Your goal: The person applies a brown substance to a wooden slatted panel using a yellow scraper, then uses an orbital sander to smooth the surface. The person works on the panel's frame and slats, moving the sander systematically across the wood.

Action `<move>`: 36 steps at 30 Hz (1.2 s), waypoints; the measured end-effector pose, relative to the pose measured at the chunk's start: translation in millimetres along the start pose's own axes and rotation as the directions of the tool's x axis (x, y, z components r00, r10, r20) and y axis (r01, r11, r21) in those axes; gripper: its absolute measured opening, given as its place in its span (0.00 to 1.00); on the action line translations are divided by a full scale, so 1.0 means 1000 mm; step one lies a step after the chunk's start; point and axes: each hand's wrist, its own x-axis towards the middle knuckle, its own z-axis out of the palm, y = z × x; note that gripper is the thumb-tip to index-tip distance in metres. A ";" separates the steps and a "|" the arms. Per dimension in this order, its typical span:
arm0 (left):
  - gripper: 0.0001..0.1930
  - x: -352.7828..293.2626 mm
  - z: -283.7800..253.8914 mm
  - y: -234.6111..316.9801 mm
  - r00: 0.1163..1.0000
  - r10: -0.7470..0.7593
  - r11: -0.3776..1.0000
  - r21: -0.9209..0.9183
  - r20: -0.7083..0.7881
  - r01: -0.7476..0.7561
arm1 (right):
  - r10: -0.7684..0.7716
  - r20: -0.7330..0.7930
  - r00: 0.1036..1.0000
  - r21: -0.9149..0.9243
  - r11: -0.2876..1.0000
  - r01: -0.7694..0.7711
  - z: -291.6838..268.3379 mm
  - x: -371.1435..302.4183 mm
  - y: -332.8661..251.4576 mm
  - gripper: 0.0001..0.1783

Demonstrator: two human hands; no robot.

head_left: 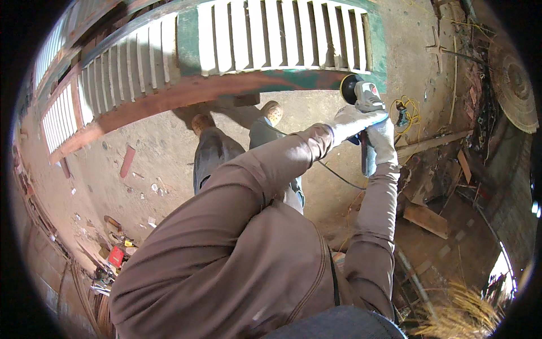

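Observation:
Both my hands wear whitish gloves and are closed on an angle grinder (370,99) with a grey head and blue body. My left hand (357,120) wraps it just behind the head. Farther back, my right hand (382,140) grips the body. A round sanding disc (350,88) on the grinder lies against or very close to the long near edge of a slatted wooden shutter (189,42); I cannot tell if they touch. The shutter has white slats and a green frame. Along its near rail (164,107), much of the surface is bare reddish wood.
A dark cord trails from the grinder past my legs. Yellow wire (416,116) lies coiled on the floor at right, near wood scraps (426,219) and a round disc-like object (512,85). A wooden block (247,100) sits under the shutter. A reddish strip (128,161) lies left.

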 end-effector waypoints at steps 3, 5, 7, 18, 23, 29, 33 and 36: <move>0.30 0.027 0.020 0.007 0.998 0.068 0.997 -0.024 0.000 -0.068 | -0.059 -0.078 0.995 -0.027 0.998 0.057 -0.011 0.030 0.034 0.23; 0.37 0.044 0.030 0.011 1.000 -0.017 1.000 -0.023 -0.008 0.017 | -0.049 -0.110 0.993 0.086 0.995 0.059 -0.014 0.049 0.072 0.25; 0.34 0.044 0.024 0.012 0.996 -0.082 0.996 0.033 -0.038 0.083 | -0.013 -0.079 0.997 0.051 0.999 0.017 -0.014 0.045 0.047 0.25; 0.29 -0.041 -0.058 -0.017 0.997 0.020 0.999 0.051 -0.073 -0.016 | -0.187 0.006 0.982 0.070 0.980 0.186 0.065 -0.014 -0.034 0.27; 0.30 -0.113 -0.131 -0.019 0.975 0.183 0.976 -0.098 -0.125 -0.195 | -0.425 0.099 0.900 0.013 0.905 0.426 0.107 -0.053 -0.142 0.28; 0.27 -0.185 -0.216 -0.034 0.908 0.233 0.886 -0.309 -0.347 -0.345 | -0.354 0.211 0.911 -0.180 0.902 0.392 0.182 -0.085 -0.237 0.31; 0.25 -0.209 -0.227 -0.028 0.912 0.184 0.897 -0.317 -0.366 -0.308 | -0.369 0.227 0.901 -0.104 0.911 0.399 0.196 -0.089 -0.250 0.37; 0.24 -0.168 -0.200 -0.030 0.910 0.114 0.901 -0.344 -0.399 -0.263 | -0.282 0.272 0.920 -0.230 0.909 0.347 0.172 -0.074 -0.230 0.34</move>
